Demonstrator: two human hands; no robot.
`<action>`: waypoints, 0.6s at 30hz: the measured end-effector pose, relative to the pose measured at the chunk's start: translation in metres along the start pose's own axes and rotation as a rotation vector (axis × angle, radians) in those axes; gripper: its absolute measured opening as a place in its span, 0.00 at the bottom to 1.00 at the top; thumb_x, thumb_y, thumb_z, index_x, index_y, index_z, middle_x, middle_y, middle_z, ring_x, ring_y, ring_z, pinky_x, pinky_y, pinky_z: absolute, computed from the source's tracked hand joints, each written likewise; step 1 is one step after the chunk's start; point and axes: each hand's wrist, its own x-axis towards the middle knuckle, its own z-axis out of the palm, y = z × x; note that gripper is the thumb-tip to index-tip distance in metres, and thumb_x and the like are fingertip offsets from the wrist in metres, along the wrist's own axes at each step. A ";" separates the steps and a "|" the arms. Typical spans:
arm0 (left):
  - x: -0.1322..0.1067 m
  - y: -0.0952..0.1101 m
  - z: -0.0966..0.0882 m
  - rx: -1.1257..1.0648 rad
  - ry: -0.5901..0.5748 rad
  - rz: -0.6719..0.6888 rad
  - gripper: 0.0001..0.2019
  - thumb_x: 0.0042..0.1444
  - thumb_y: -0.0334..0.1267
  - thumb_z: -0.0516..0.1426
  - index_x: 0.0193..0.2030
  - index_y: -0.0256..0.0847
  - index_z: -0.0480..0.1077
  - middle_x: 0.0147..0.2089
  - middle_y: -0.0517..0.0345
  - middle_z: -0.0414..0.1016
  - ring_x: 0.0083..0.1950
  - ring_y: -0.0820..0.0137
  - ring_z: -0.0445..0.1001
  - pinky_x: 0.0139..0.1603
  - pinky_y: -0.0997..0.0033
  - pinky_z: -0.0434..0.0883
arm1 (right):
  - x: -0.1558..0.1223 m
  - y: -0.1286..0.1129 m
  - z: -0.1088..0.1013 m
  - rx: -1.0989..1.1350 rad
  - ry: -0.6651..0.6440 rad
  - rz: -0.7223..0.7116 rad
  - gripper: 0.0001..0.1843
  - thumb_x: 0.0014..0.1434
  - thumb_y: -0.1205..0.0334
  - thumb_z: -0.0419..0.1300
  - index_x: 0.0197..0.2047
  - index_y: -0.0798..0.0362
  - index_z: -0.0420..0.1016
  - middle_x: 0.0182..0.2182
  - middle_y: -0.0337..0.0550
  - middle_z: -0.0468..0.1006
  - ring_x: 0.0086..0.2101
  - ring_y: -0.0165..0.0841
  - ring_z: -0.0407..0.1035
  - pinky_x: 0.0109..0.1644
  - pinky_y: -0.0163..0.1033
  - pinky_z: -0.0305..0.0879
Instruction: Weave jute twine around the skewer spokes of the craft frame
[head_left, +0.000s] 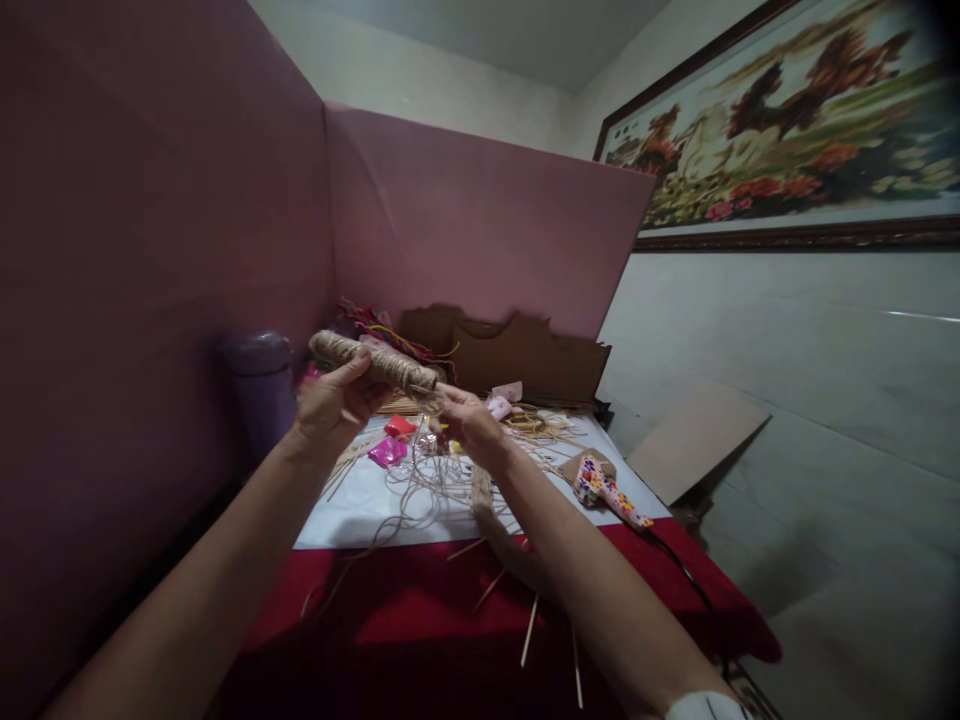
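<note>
1. Twine roll [375, 362]: a long roll wound with jute-coloured cord. It is held in the air above the far part of the tabletop [420, 600], tilted with its left end higher.
2. Left hand [334, 405]: the grip is closed around the roll from below, left of its middle. The thumb lies over the top and the fingers are curled under.
3. Right hand [469, 420]: the grip is nearly shut, with the fingertips drawn together at the roll's lower right end. I cannot tell whether they pinch a strand or the core.
4. Loose twine [420, 485]: it hangs from below the hands and lies in slack loops on the white sheet [352, 505], between the two forearms.
5. Just under the hands: a red piece [400, 426] and a pink wrapper [388, 452], side by side on the sheet.
6. Thin sticks [529, 631]: scattered across the red cloth at the near edge, with more on the sheet beside the left wrist.
7. Glue gun [600, 485]: floral-patterned, lying right of the right forearm and apart from it. Its black cord runs off the near right corner.
8. Cardboard pieces [525, 355]: these stand at the back, behind the roll.
9. Purple bottle [259, 390]: upright at the left, against the pink partition [150, 230], which also closes off the back.
10. Painting [787, 130]: framed, on the right wall.
</note>
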 end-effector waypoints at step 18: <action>0.006 0.007 -0.010 -0.071 0.126 0.123 0.06 0.50 0.29 0.56 0.23 0.38 0.68 0.21 0.61 0.74 0.23 0.74 0.73 0.28 0.75 0.73 | -0.008 -0.004 -0.028 -0.436 0.218 0.253 0.12 0.43 0.59 0.66 0.22 0.59 0.72 0.08 0.32 0.62 0.10 0.21 0.52 0.14 0.28 0.41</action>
